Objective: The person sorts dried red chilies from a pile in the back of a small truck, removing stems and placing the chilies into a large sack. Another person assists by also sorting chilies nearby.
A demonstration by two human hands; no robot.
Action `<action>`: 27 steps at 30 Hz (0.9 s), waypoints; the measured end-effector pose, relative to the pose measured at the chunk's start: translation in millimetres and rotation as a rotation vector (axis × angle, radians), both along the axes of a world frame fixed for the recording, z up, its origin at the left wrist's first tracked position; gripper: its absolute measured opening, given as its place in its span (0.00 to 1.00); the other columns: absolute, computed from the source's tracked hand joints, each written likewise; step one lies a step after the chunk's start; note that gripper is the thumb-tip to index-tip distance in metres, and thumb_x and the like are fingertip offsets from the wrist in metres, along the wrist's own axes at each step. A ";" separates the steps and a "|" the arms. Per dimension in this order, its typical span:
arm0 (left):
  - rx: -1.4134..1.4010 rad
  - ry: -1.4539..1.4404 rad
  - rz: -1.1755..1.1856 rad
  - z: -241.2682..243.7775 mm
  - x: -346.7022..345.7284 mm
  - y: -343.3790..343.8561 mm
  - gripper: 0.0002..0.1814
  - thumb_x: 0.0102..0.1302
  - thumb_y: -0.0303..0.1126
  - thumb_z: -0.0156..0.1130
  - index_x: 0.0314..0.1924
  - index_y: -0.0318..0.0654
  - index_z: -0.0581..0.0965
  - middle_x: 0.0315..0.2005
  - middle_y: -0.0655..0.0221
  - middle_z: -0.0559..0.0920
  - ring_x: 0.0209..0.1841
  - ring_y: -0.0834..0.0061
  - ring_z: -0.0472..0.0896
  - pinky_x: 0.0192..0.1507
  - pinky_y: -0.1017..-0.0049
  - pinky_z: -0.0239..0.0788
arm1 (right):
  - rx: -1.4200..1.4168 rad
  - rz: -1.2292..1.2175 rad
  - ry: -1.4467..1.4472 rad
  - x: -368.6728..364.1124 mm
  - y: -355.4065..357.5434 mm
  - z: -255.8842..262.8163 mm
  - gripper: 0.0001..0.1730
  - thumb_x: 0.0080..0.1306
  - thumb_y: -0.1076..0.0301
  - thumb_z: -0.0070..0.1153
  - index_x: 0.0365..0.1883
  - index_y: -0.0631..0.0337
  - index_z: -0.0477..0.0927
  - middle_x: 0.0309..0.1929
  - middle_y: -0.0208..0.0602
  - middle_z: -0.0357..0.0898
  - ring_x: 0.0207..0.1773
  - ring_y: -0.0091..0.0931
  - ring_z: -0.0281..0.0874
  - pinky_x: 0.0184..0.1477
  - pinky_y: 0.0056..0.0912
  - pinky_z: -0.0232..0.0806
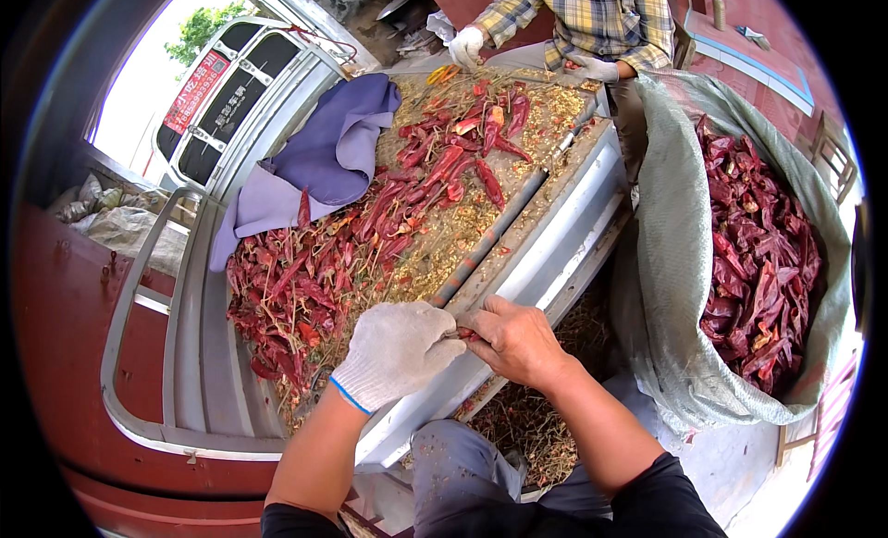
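My left hand (399,354), in a white knit work glove with a blue-edged cuff, pinches the stem end of a dried red chili pepper (469,335). The bare fingers of my right hand (517,340) grip the pepper's body, most of which they hide. Both hands meet over the near rim of a metal cargo bed (541,274). Just beyond my left hand, a heap of dried red chili peppers (305,288) with stems lies among loose yellow seeds (430,260).
A woven sack (666,260) of dark red peppers (760,260) stands at right. Purple cloth (340,139) covers part of the heap's far left. Across the bed sits a co-worker in a plaid shirt (590,24), wearing white gloves, near orange-handled scissors (442,74). Stems litter the space below (534,427).
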State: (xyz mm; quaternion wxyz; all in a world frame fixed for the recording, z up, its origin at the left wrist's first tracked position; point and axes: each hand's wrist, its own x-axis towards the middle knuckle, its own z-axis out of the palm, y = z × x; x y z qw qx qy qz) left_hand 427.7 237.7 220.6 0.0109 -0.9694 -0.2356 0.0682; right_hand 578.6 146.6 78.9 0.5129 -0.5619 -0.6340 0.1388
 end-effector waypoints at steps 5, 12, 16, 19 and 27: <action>-0.082 0.164 -0.014 -5.5 -6.8 8.4 0.18 0.73 0.48 0.60 0.36 0.44 0.87 0.35 0.56 0.88 0.40 0.50 0.88 0.44 0.50 0.78 | 0.106 0.104 -0.050 -1.6 1.8 -2.7 0.13 0.63 0.69 0.72 0.46 0.58 0.85 0.38 0.41 0.80 0.41 0.46 0.84 0.39 0.49 0.77; -0.587 -0.239 0.069 -25.7 -33.5 18.7 0.13 0.73 0.38 0.63 0.35 0.37 0.85 0.31 0.59 0.87 0.35 0.59 0.87 0.41 0.61 0.78 | 0.237 0.196 0.005 -4.0 3.3 -3.8 0.14 0.59 0.73 0.73 0.43 0.60 0.84 0.36 0.41 0.78 0.39 0.45 0.82 0.39 0.49 0.76; -1.110 -0.574 0.461 -50.4 -53.7 6.6 0.09 0.75 0.29 0.63 0.36 0.34 0.82 0.30 0.66 0.85 0.34 0.73 0.84 0.40 0.71 0.77 | 0.259 0.219 0.117 -5.7 1.3 0.7 0.12 0.62 0.71 0.73 0.43 0.60 0.85 0.35 0.40 0.79 0.38 0.43 0.82 0.40 0.45 0.76; -1.346 -0.820 0.546 -65.1 -59.1 -3.6 0.07 0.76 0.26 0.61 0.37 0.33 0.81 0.33 0.65 0.84 0.37 0.74 0.84 0.42 0.70 0.79 | 0.285 0.241 0.234 -6.9 1.2 2.0 0.08 0.67 0.70 0.71 0.43 0.60 0.87 0.35 0.40 0.81 0.39 0.41 0.83 0.41 0.42 0.76; -0.967 -0.331 0.454 -61.9 -70.3 -5.3 0.20 0.72 0.32 0.71 0.59 0.30 0.83 0.48 0.59 0.89 0.50 0.68 0.88 0.56 0.68 0.80 | 0.209 0.330 0.469 -7.0 5.5 -2.6 0.08 0.76 0.68 0.65 0.46 0.64 0.85 0.40 0.40 0.85 0.45 0.37 0.84 0.48 0.39 0.76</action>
